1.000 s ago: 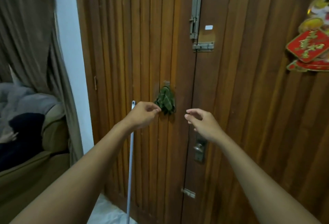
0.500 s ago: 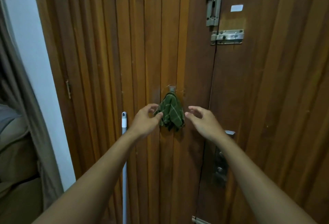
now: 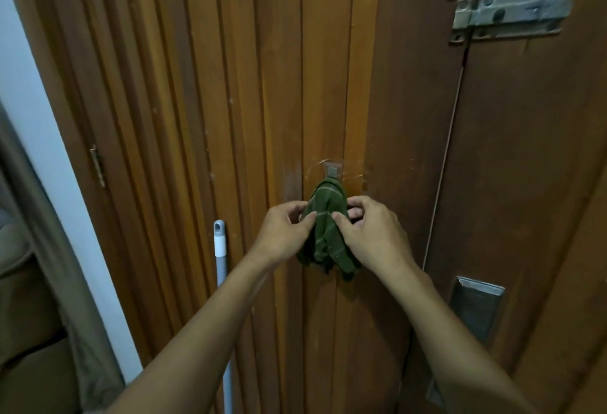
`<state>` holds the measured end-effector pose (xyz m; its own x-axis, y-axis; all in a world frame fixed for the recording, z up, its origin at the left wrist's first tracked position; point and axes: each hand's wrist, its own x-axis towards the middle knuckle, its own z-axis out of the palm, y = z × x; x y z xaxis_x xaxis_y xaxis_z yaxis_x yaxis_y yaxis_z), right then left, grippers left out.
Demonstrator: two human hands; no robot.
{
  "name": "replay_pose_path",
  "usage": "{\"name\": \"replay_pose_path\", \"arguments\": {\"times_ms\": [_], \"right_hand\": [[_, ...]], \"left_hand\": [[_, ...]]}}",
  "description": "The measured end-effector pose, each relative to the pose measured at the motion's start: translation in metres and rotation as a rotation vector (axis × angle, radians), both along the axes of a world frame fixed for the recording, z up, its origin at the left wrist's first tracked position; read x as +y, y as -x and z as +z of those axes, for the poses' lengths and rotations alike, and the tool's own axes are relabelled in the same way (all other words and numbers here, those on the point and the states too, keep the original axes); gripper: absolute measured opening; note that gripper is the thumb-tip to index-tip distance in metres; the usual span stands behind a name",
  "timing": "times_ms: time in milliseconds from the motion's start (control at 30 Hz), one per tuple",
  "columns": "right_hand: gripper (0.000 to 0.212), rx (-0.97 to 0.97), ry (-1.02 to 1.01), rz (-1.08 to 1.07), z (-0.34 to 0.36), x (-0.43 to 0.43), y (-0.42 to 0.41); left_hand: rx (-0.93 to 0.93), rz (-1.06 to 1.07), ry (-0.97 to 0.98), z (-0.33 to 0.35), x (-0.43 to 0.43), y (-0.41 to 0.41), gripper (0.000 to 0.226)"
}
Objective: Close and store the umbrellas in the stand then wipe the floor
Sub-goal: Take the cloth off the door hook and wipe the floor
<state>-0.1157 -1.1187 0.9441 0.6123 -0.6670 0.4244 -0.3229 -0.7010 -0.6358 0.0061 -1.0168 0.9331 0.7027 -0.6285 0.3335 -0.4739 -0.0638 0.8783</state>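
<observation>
At the centre of the frame, the left hand pinches the left edge of a green cloth between thumb and curled fingers, and the right hand pinches its right edge the same way. The cloth hangs from a small hook on the wooden door. A grey pole stands at lower left, and a metal bolt sits at upper right.

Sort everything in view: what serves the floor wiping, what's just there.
In use: green cloth on its hook, gripped by left hand and right hand; grey pole, perhaps a mop.
Just there: door bolt, lock plate, curtain.
</observation>
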Motion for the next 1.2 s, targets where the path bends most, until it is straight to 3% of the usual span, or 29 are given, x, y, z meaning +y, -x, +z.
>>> {"name": "replay_pose_path", "arguments": {"times_ms": [133,233,333,467,633,767,933,1067,1200], "right_hand": [[0.012,-0.045,0.055,0.007,0.013,0.000,0.001],[0.010,-0.177,0.140,0.058,0.029,0.003,0.011],[0.012,-0.294,0.181,0.156,0.040,0.013,0.028],[0.009,-0.320,-0.015,0.291,0.040,0.040,0.067],[0.027,-0.259,-0.187,0.331,0.014,0.076,0.129],[0.032,-0.187,-0.399,0.416,-0.016,0.106,0.192],[0.031,-0.068,-0.350,0.293,-0.040,0.133,0.273],[0.036,0.030,-0.429,0.236,-0.055,0.138,0.337],[0.024,0.102,-0.466,0.150,-0.071,0.136,0.411]], "left_hand": [[-0.113,0.093,-0.015,0.009,0.003,-0.006,0.010],[-0.174,0.140,0.100,0.022,0.015,-0.003,0.014],[-0.182,0.020,0.228,0.034,0.036,0.009,0.011],[-0.190,-0.107,0.262,0.035,0.070,0.039,0.016],[-0.010,-0.200,0.220,0.010,0.113,0.096,0.031],[0.077,-0.285,0.161,-0.014,0.140,0.152,0.024],[0.078,-0.363,-0.002,-0.039,0.160,0.215,0.020],[0.025,-0.384,-0.097,-0.052,0.160,0.260,0.010],[-0.017,-0.416,-0.151,-0.062,0.151,0.314,0.008]]}}
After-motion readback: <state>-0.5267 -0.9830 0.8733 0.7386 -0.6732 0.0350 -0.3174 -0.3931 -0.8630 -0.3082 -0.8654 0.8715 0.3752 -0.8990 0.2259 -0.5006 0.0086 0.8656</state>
